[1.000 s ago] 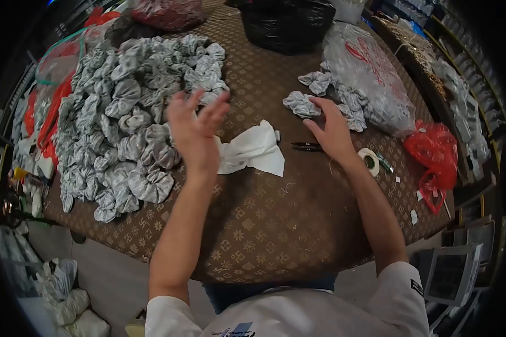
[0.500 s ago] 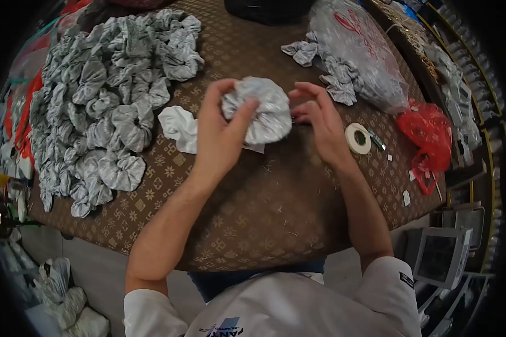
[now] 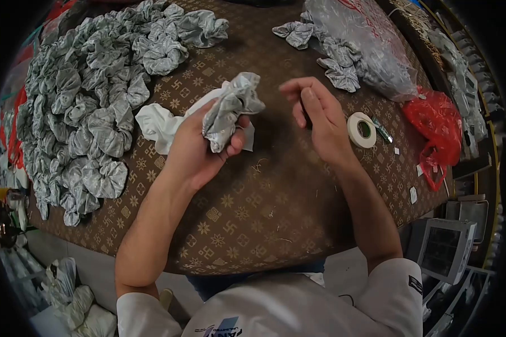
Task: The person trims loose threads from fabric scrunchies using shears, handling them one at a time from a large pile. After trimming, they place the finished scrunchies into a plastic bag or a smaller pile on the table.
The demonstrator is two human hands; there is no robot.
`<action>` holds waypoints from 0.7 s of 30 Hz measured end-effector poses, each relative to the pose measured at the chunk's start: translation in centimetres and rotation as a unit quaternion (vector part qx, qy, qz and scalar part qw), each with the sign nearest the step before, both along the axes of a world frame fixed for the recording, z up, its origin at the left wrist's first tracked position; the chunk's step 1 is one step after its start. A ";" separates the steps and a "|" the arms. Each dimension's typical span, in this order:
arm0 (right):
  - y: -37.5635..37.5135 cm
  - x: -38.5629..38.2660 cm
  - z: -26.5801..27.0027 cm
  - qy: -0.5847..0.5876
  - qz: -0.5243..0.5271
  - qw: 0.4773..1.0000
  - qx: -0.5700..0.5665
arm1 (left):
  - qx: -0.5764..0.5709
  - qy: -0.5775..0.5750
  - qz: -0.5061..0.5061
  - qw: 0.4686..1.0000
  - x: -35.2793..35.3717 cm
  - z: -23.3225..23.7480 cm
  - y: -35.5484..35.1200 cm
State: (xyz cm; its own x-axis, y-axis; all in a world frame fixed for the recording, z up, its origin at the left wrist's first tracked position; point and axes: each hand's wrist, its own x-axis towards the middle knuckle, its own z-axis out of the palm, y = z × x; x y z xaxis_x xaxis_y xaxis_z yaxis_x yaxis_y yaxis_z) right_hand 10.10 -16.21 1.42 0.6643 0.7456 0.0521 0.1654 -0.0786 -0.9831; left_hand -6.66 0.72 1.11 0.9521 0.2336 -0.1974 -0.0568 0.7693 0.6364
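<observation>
A grey, silvery fabric scrunchie [image 3: 230, 112] is bunched up in my left hand [image 3: 194, 143], whose fingers wrap around it above the middle of the table. White cloth [image 3: 158, 126] lies on the table behind and beside that hand. My right hand [image 3: 323, 118] hovers a little to the right of the scrunchie, apart from it. Its index finger reaches out to the left, the other fingers are loosely bent, and I see nothing in it. A large heap of similar scrunchies [image 3: 84, 123] covers the table's left side.
At the back right, a clear plastic bag [image 3: 368, 50] lies with a few scrunchies [image 3: 340, 74] by its mouth. Nearer are a roll of white tape [image 3: 354, 136], a small tube-like item [image 3: 383, 131] and a red plastic bag [image 3: 433, 126]. Thread scraps dot the patterned brown tablecloth [image 3: 236, 224].
My left hand has turned and lowered slightly, so the scrunchie that was spread flat is now bunched in its grip. My right hand stays apart at the right. The head view has shifted slightly.
</observation>
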 end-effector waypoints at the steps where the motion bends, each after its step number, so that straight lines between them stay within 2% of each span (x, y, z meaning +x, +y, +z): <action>1: -0.1 -0.9 1.3 -0.022 0.058 0.995 0.073 | -0.010 0.009 -0.007 1.000 0.2 0.3 -1.0; 2: -0.2 -1.6 1.7 -0.043 0.114 0.982 0.146 | -0.017 0.011 -0.010 1.000 0.2 0.0 -1.3; 4: 0.1 -2.4 0.8 -0.033 0.109 0.984 0.139 | -0.006 0.031 -0.136 0.990 0.2 -0.2 -1.6; 6: -0.1 -2.4 0.5 -0.025 0.106 0.984 0.141 | 0.026 0.044 -0.144 0.988 0.5 0.4 -2.9; 7: -0.2 -2.2 0.9 -0.009 0.087 0.989 0.118 | 0.152 0.069 0.000 0.986 1.1 0.6 -3.9; 8: -0.4 -2.1 1.3 0.007 0.068 0.993 0.093 | 0.272 0.091 0.144 0.947 1.5 0.7 -4.5; 9: -0.6 -2.1 1.5 0.025 0.050 0.996 0.068 | 0.356 0.001 0.176 0.918 1.6 0.1 -4.5; 10: -0.7 -2.1 1.6 0.026 0.049 0.996 0.067 | 0.356 0.002 0.175 0.918 1.4 -0.2 -4.3; 12: -0.6 -2.4 1.6 -0.006 0.051 0.996 0.073 | 0.469 0.000 0.110 0.876 0.9 0.0 -4.0; 13: -0.7 -2.3 1.4 -0.004 0.052 0.996 0.073 | 0.469 0.002 0.111 0.876 0.9 0.1 -3.9; 15: -0.6 -2.2 1.1 0.000 0.076 0.996 0.057 | 0.377 0.051 0.126 0.916 0.8 0.5 -3.6; 16: -0.4 -2.2 1.1 0.002 0.078 0.995 0.060 | 0.380 0.053 0.128 0.914 0.7 0.7 -3.5; 20: -0.6 -1.4 1.5 -0.057 0.057 0.992 0.095 | 0.455 0.000 0.181 0.872 1.0 1.1 -3.3; 21: -0.5 -1.1 1.4 -0.169 0.061 0.979 0.100 | 0.474 -0.018 0.187 0.860 0.9 1.1 -3.4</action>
